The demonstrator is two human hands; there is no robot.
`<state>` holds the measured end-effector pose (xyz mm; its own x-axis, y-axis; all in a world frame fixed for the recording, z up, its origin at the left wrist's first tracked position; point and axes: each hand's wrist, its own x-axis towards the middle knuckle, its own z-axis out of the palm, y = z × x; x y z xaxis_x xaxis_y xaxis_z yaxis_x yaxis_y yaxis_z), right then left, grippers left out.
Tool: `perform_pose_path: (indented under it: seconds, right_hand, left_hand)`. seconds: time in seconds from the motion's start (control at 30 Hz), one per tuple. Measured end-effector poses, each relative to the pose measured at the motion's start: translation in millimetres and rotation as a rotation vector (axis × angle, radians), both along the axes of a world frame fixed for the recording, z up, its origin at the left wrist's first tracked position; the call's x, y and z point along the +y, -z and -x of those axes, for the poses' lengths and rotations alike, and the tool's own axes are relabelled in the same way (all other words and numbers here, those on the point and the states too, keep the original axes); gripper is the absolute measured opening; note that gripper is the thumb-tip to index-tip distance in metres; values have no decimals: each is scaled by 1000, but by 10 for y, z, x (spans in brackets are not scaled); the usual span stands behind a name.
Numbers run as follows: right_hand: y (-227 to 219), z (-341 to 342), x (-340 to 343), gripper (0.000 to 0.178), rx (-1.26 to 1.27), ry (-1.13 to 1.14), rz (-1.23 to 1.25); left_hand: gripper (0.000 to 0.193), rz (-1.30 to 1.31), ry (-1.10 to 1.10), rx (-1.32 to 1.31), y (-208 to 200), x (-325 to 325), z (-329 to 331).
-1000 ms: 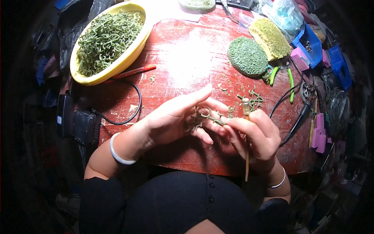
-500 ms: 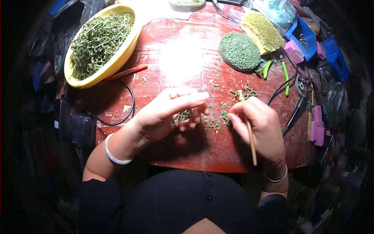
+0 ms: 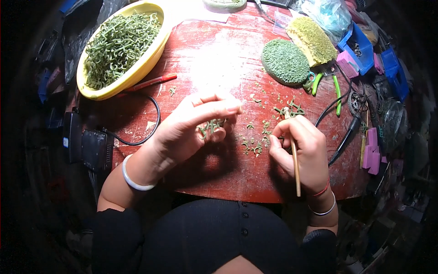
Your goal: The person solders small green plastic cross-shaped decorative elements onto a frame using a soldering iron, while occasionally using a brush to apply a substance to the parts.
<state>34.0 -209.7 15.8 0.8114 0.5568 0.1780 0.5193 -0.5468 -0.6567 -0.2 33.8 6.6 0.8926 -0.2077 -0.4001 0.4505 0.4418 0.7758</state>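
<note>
Cupped around several green branched pieces [image 3: 211, 128], my left hand [image 3: 185, 121] is held over the middle of the table, its thumb stretched across above them. My right hand [image 3: 305, 145] pinches a thin wooden stick [image 3: 297, 171], whose lower end points toward me. Just past the right fingers lies a small cluster of green pieces [image 3: 294, 109]. Between the two hands, loose green bits [image 3: 257, 148] are scattered on the red tabletop. The tips of the left fingers are partly hidden behind the thumb.
A yellow basin [image 3: 102, 95] heaped with green pieces stands far left, a red pen [image 3: 155, 81] beside it. At the far right are a round green pad [image 3: 286, 62], a yellow sponge-like block [image 3: 312, 41], green-handled pliers [image 3: 337, 93], blue bins [image 3: 358, 50] and a corded pen-like tool [image 3: 346, 137].
My left fingers have curled in closer around the green pieces. My right thumb and fingertips have drawn away from the loose bits beside them. The whole view has shifted slightly.
</note>
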Motion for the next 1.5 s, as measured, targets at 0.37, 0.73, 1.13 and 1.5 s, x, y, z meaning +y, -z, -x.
perform_pose_path:
  seconds: [0.37, 0.73, 1.13, 1.5]
  right_hand:
    - [26, -16, 26, 15, -122, -2, -94]
    - [-28, 74, 32, 17, -189, -23, -99]
    - [-27, 39, 10, 13, 3, 30, -221]
    - [15, 0, -38, 12, 321, -11, -567]
  left_hand:
    - [36, 454, -490, -317, -659, 802, -49]
    - [51, -235, -1263, -661, -709, 1501, -508]
    - [21, -720, -1081, -972, -659, 628, -418]
    - [36, 82, 233, -116, -23, -224, -65]
